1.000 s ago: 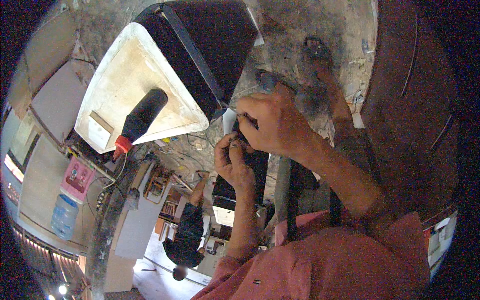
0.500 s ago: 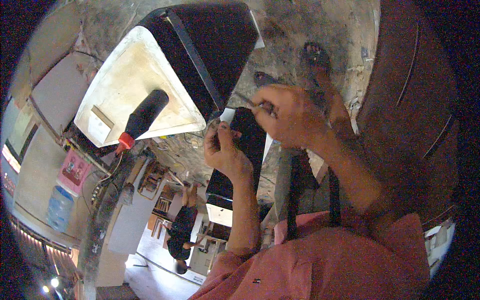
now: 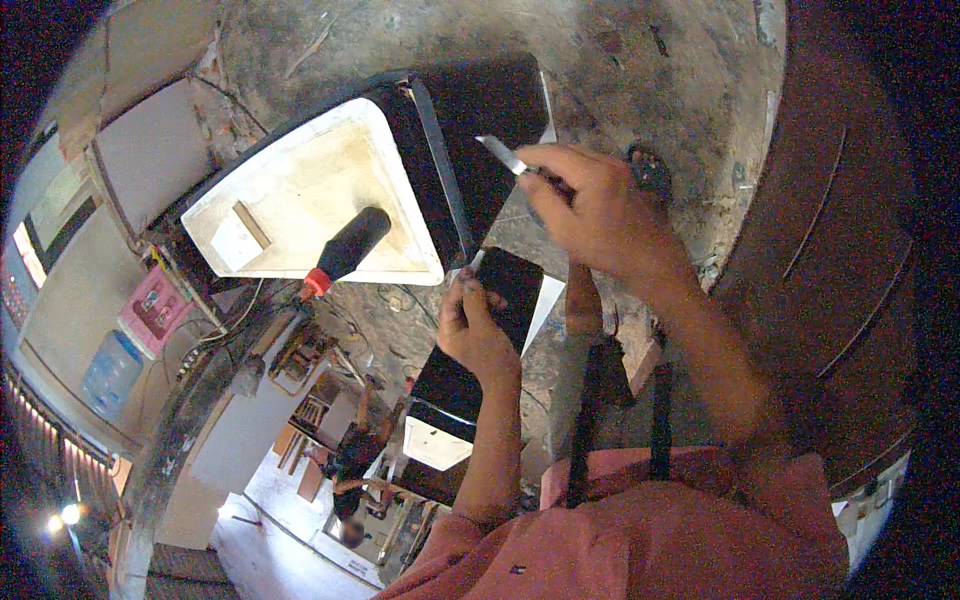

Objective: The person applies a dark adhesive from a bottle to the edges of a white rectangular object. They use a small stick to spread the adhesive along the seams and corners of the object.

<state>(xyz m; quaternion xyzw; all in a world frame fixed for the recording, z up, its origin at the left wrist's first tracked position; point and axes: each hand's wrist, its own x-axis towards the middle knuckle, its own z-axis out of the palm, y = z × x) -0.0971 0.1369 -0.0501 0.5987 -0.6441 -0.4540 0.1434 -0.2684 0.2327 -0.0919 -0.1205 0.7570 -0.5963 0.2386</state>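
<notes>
My right hand (image 3: 590, 205) is closed around a knife (image 3: 505, 155), its pale blade pointing up and left, apart from the black panels. My left hand (image 3: 475, 330) pinches the near end of a long dark strip (image 3: 440, 165) with a small white piece (image 3: 477, 260) at the fingertips. This strip runs along the side of a large black box (image 3: 490, 110) with a cream, rimmed face (image 3: 300, 190). On that face lies a black bottle (image 3: 355, 245) with a red cap, beside a small wooden block (image 3: 250, 225). Exactly how the fingers grip the strip's end is hidden.
A second black box (image 3: 455, 365) lies below and beside my left hand. The worn concrete floor (image 3: 600, 60) surrounds both boxes. At left are a pink panel (image 3: 155, 310) and a blue water jug (image 3: 112, 370). Another person (image 3: 355, 455) is in the background.
My right hand has lifted the knife up and away from my left fingertips, turning its blade upward. My left hand keeps its pinch at the strip's end. The whole view has shifted.
</notes>
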